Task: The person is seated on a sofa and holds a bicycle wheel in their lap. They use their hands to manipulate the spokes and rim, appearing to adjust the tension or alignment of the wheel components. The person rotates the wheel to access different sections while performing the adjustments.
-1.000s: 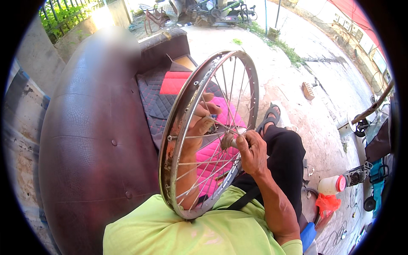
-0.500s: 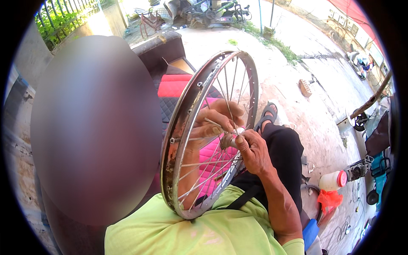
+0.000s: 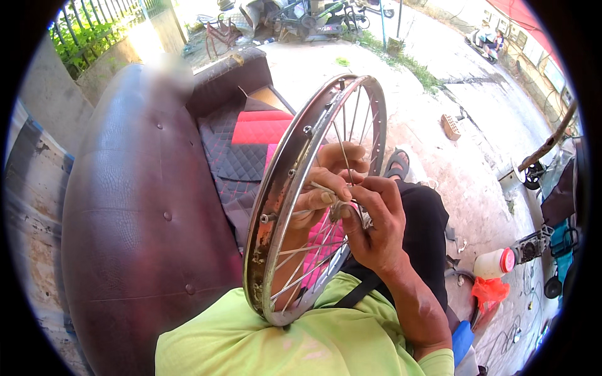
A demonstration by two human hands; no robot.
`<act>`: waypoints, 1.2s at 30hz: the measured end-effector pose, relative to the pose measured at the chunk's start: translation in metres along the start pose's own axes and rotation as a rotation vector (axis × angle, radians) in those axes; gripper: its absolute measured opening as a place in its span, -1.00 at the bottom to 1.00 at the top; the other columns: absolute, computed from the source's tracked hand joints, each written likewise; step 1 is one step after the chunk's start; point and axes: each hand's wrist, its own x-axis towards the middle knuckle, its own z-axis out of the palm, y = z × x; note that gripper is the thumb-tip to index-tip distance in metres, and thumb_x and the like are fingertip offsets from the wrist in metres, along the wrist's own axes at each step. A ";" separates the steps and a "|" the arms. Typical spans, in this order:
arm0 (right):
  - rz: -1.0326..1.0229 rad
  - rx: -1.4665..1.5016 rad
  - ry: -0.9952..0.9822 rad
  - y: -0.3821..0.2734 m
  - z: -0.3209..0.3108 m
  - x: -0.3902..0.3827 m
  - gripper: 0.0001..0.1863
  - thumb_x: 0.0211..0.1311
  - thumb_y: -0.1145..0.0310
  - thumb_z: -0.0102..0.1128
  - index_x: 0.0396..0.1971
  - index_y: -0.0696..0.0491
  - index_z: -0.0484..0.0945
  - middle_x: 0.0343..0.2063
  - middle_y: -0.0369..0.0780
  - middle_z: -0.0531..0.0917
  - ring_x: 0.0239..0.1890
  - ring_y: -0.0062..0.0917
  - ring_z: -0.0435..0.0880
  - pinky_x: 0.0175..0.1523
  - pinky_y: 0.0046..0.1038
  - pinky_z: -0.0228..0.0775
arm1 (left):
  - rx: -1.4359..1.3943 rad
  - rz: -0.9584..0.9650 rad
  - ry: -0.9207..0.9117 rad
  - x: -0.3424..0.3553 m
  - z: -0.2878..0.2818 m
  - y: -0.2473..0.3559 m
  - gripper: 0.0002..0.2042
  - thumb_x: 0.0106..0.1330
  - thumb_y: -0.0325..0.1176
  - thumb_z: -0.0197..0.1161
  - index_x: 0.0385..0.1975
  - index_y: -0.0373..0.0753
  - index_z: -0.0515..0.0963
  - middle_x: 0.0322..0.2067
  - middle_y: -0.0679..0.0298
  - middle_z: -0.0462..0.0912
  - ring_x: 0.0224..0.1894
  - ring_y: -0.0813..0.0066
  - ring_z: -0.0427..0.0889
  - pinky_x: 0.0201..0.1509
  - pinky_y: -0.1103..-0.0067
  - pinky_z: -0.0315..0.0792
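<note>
A worn metal bicycle wheel rim (image 3: 256,260) stands upright against my green shirt, leaning over my lap. Thin spokes (image 3: 300,252) run from it to the hub (image 3: 338,212), which is partly covered by fingers. My left hand (image 3: 325,182) reaches behind the rim and pinches a loose-looking spoke (image 3: 321,187) between thumb and fingers. On the near side of the hub, my right hand (image 3: 379,219) is closed with thumb and forefinger together at the spoke's inner end. The exact spot between those fingertips is hidden.
A brown padded sofa (image 3: 138,207) lies at my left, with red and black quilted cushions (image 3: 260,128) beyond. On the ground at right are a white jar with red lid (image 3: 494,263), a red plastic bag (image 3: 489,293) and a brick (image 3: 450,127). A scooter (image 3: 484,45) is on the road.
My right hand has lifted its fingers and turned at the hub, bringing its fingertips closer to my left hand. The wheel has shifted slightly right. The scooter has moved farther up the road.
</note>
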 end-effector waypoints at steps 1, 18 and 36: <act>0.010 0.000 0.008 0.000 0.002 0.000 -0.75 0.09 0.51 0.37 -0.19 0.06 0.64 -0.23 -0.13 0.62 -0.16 -0.24 0.66 -0.13 -0.31 0.52 | -0.011 0.001 0.009 0.000 0.000 0.000 -0.83 0.28 -0.37 0.26 -0.26 -0.28 0.72 0.30 -0.07 0.31 0.31 0.02 0.38 0.34 0.17 0.33; 0.002 0.094 -0.034 -0.002 -0.022 -0.004 -0.85 0.15 0.51 0.35 -0.26 0.10 0.63 -0.40 -0.20 0.66 -0.38 -0.31 0.64 -0.26 -0.36 0.48 | 0.288 0.120 0.178 0.048 0.021 0.096 -0.64 0.50 -0.15 0.02 -0.10 -0.35 0.60 0.18 -0.11 0.49 0.21 0.14 0.52 0.35 0.34 0.36; 0.317 0.450 -0.052 -0.002 0.042 0.043 -0.79 0.43 0.34 0.12 -0.34 0.18 0.55 -0.62 -0.11 0.49 -0.58 -0.37 0.48 -0.41 -0.35 0.32 | 1.179 -0.475 0.033 0.117 0.027 0.114 -0.63 0.48 -0.21 0.07 0.15 -0.28 0.49 -0.13 0.25 0.61 -0.03 0.55 0.57 0.10 0.55 0.42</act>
